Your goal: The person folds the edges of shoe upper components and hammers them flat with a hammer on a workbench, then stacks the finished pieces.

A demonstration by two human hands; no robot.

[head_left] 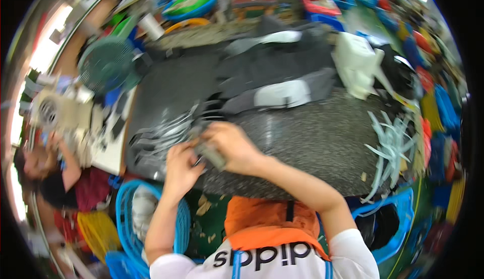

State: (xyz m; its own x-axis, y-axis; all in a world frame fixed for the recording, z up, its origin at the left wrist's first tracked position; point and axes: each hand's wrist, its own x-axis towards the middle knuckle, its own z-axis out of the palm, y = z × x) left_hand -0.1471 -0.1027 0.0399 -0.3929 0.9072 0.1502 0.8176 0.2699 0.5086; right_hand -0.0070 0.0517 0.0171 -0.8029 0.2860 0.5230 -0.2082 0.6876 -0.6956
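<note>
My left hand [181,169] and my right hand [233,147] meet over the near left part of the dark speckled tabletop [302,143]. Between them is a small grey-green flat piece [212,154], blurred by motion, with the fingers of both hands closed on it. Just beyond my left hand lie several thin, shiny dark and pale strips [164,134]. Farther off, dark grey fabric pieces [262,72] lie spread out, one with a light grey panel [283,95].
Pale strips [389,150] hang over the table's right edge, near a white container [355,62]. Blue baskets [182,223] stand below the near edge. At left are a green fan [108,63], a sewing machine [55,110] and a seated person [70,173].
</note>
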